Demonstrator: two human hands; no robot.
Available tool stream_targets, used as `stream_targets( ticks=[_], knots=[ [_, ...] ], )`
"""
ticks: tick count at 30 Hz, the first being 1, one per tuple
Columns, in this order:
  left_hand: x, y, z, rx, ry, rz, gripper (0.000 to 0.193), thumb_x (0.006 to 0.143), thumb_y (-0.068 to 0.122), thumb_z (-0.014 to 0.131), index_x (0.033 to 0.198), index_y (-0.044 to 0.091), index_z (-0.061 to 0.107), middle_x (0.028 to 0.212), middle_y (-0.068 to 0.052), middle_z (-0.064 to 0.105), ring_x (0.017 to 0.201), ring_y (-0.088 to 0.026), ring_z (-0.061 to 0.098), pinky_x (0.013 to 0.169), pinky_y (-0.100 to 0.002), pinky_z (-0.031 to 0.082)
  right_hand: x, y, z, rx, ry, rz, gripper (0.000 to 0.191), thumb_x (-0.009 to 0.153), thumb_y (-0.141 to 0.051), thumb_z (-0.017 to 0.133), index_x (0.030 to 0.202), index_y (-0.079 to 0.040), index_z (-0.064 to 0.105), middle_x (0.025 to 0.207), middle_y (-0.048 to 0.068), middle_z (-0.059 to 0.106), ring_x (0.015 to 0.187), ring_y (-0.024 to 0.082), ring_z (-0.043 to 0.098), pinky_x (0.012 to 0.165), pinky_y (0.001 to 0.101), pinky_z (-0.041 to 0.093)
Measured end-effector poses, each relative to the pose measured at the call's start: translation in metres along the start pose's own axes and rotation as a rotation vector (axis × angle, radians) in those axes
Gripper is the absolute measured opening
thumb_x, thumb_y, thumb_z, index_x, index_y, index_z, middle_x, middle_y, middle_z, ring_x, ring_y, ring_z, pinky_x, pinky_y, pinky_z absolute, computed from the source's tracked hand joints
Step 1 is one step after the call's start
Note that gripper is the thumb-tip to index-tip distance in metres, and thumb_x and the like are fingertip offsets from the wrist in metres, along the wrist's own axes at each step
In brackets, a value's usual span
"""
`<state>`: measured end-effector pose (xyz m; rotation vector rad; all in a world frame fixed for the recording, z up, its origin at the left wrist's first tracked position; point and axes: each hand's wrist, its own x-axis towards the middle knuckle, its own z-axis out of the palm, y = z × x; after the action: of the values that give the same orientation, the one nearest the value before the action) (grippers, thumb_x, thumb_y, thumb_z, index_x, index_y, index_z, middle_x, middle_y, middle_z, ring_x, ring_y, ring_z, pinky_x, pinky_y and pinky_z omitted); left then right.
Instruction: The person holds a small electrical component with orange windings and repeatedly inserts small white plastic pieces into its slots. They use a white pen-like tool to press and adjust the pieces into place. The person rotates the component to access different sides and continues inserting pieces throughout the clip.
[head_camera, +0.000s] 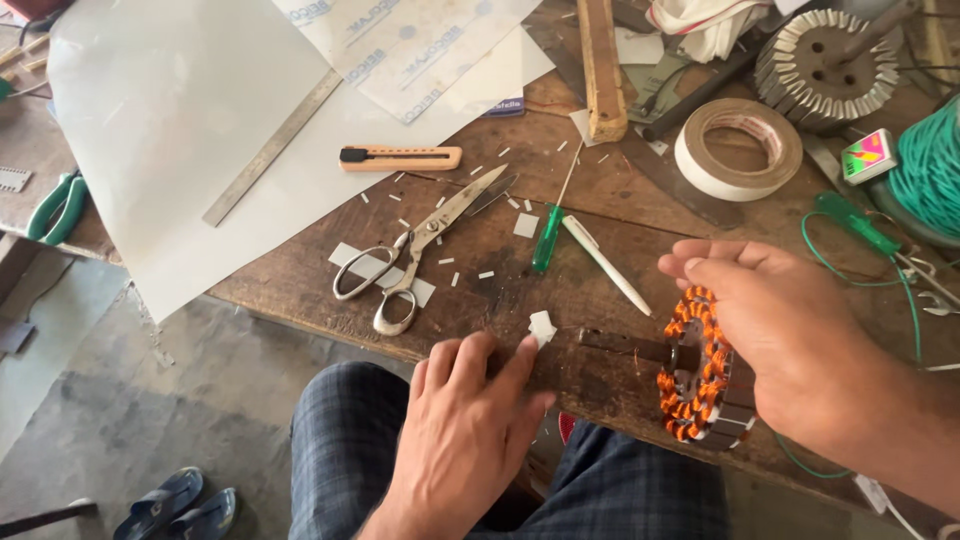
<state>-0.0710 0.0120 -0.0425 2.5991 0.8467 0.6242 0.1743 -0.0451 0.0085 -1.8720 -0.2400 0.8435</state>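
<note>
While the round motor stator wound with orange copper coils stands on edge at the near rim of the worn wooden workbench, the right hand curls over it from above, fingers bent and close together, gripping its top. Just left of it, the left hand pinches a small folded scrap of white paper between thumb and forefinger, at the bench edge. Further back lie steel scissors, a green-handled screwdriver and a white pen, with white paper snippets scattered about. Beyond them rest an orange utility knife, a steel ruler on large white sheets, and a roll of tape.
</note>
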Motion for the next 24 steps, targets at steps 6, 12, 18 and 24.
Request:
stream_targets(
  ticks=[6, 12, 18, 24],
  knots=[
    [-0.010, -0.008, 0.005, 0.043, 0.042, 0.154, 0.033, 0.083, 0.018, 0.075, 0.115, 0.011, 0.069, 0.127, -0.012, 0.062, 0.120, -0.032, 0.058, 0.097, -0.046, 0.047, -0.002, 0.000, 0.000, 0.025, -0.004, 0.004, 0.011, 0.093, -0.006, 0.063, 0.102, -0.003, 0.068, 0.106, 0.005, 0.077, 0.101, 0.013, 0.069, 0.092, 0.0277, 0.050],
    [-0.008, 0.013, 0.013, -0.486, 0.126, -0.135, 0.016, 0.088, 0.005, 0.076, 0.103, 0.008, 0.073, 0.096, -0.005, 0.076, 0.093, -0.023, 0.075, 0.080, -0.031, 0.060, -0.002, 0.003, 0.001, 0.054, -0.009, -0.003, 0.013, 0.092, -0.006, 0.063, 0.102, -0.002, 0.070, 0.105, 0.005, 0.077, 0.100, 0.014, 0.070, 0.091, 0.0283, 0.052],
    [0.014, 0.058, 0.002, -1.004, 0.075, -0.136, 0.020, 0.086, -0.002, 0.075, 0.105, 0.002, 0.077, 0.100, -0.008, 0.076, 0.091, -0.016, 0.076, 0.078, -0.028, 0.062, -0.004, 0.000, 0.002, 0.109, -0.021, 0.044, 0.015, 0.092, -0.007, 0.061, 0.104, -0.003, 0.069, 0.107, 0.004, 0.076, 0.101, 0.013, 0.069, 0.091, 0.0289, 0.052],
    [0.032, 0.088, 0.002, -1.061, 0.024, -0.286, 0.018, 0.087, 0.000, 0.074, 0.104, 0.007, 0.075, 0.096, -0.003, 0.078, 0.085, -0.011, 0.078, 0.076, -0.024, 0.063, -0.008, -0.004, 0.002, 0.062, -0.013, 0.056, 0.017, 0.093, -0.010, 0.059, 0.106, -0.004, 0.069, 0.109, 0.003, 0.076, 0.101, 0.012, 0.067, 0.089, 0.0300, 0.051]
  ],
)
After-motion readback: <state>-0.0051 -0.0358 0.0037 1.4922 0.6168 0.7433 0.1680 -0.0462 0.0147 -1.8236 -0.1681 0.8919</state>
